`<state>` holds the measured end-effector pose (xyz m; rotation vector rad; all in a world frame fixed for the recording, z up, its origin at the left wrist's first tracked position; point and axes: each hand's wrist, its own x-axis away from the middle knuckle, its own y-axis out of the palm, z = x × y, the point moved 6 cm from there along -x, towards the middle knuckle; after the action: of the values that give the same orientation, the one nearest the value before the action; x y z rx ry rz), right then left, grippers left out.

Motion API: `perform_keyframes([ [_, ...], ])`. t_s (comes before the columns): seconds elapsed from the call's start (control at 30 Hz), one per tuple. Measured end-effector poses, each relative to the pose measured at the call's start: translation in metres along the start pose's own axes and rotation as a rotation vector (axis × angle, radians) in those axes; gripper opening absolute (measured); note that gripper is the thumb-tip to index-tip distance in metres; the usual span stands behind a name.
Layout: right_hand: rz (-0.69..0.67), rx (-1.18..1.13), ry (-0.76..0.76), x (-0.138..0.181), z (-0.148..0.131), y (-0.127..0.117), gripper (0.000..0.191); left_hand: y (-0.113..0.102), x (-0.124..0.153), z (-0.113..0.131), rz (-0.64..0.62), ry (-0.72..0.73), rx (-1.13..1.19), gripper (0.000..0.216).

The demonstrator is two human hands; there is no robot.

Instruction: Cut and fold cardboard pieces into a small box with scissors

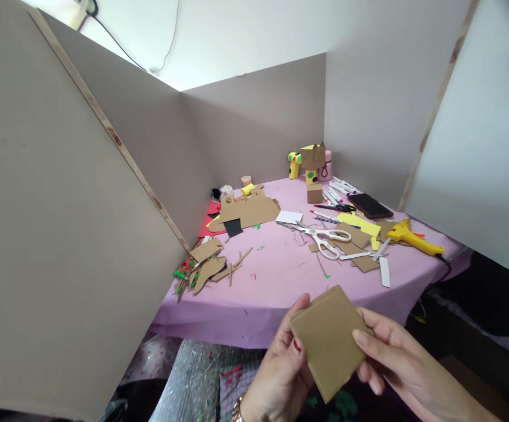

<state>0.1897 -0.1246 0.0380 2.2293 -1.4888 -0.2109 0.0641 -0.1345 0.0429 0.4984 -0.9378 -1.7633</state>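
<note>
Both my hands hold a small square piece of brown cardboard (pixel 329 340) low in the view, in front of the table's near edge. My left hand (pixel 281 369) grips its left side with the thumb on its top corner. My right hand (pixel 395 363) pinches its right edge with thumb and fingers. The piece is tilted like a diamond, its flat face toward me.
A pink-covered table (pixel 276 275) carries white scissors (pixel 327 237), a yellow glue gun (pixel 410 237), a dark phone (pixel 370 206), markers (pixel 340 190), cardboard scraps (pixel 208 266), a flat cardboard shape (pixel 250 211) and small craft figures (pixel 309 161). Grey partition boards (pixel 61 234) stand left, back and right.
</note>
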Motion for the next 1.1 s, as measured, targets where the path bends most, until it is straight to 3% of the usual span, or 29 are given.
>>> perform_keyframes([
  [0.33, 0.096, 0.044, -0.069, -0.004, -0.001, -0.006, 0.030, 0.001, -0.003, 0.002, 0.166, -0.018, -0.068, 0.048],
  [0.57, 0.156, 0.168, -0.123, -0.012, 0.004, -0.002, 0.023, -0.004, -0.014, 0.004, 0.436, 0.126, -0.245, 0.054],
  [0.8, 0.122, -0.064, -0.022, -0.006, 0.008, -0.005, 0.029, -0.012, -0.015, 0.003, 0.519, -0.006, -0.162, 0.050],
  [1.1, 0.042, 0.022, -0.058, -0.008, 0.000, -0.002, 0.033, -0.019, -0.018, -0.003, 0.598, -0.096, -0.053, 0.048],
])
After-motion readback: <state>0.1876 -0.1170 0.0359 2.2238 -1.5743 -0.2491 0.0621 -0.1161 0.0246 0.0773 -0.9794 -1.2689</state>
